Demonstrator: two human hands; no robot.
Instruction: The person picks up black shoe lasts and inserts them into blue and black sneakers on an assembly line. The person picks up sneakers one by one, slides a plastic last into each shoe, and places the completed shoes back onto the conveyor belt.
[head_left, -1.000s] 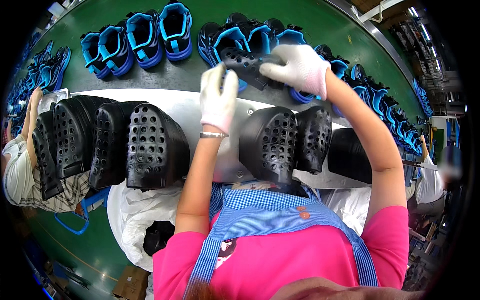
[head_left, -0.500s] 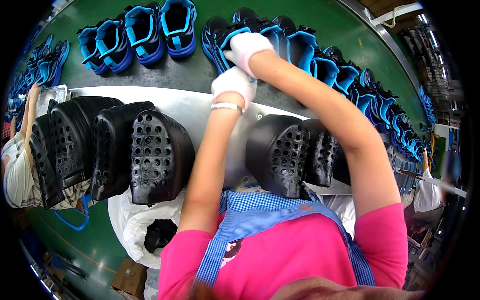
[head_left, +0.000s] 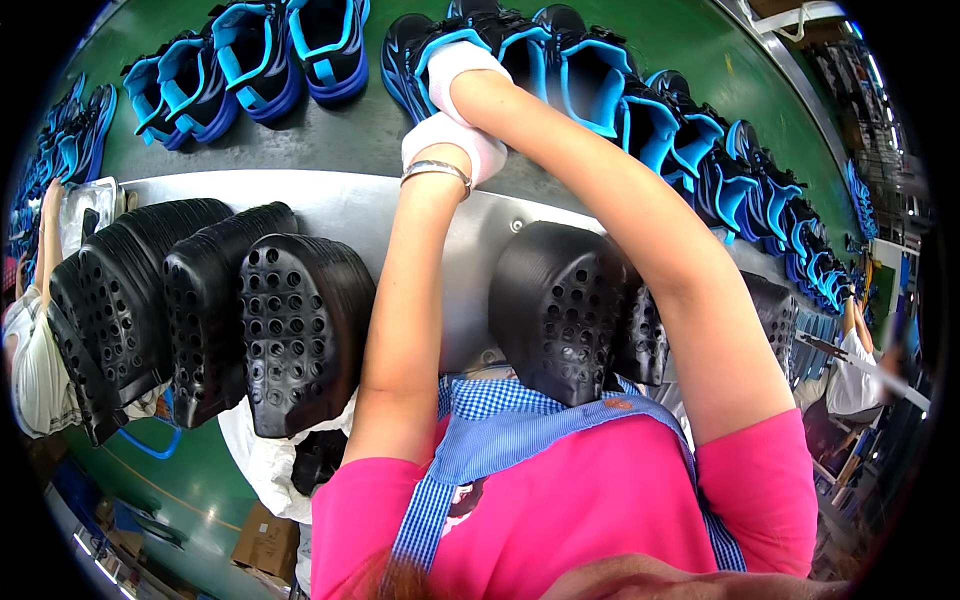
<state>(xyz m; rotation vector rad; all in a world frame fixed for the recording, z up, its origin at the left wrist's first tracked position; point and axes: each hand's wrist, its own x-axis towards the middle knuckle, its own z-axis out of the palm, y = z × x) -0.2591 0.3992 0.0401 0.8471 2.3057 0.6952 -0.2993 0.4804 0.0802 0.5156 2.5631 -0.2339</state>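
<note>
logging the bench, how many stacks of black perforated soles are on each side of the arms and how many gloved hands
Stacks of black perforated soles left of the arms: 3
Stacks of black perforated soles right of the arms: 2, perhaps more hidden behind the arm
Gloved hands, left hand and right hand: 2
Total: 7

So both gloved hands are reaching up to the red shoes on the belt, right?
Not quite: the head view shows the shoes are black and blue, not red. The left hand and right hand, both in white gloves, do reach up to them on the belt.
</note>
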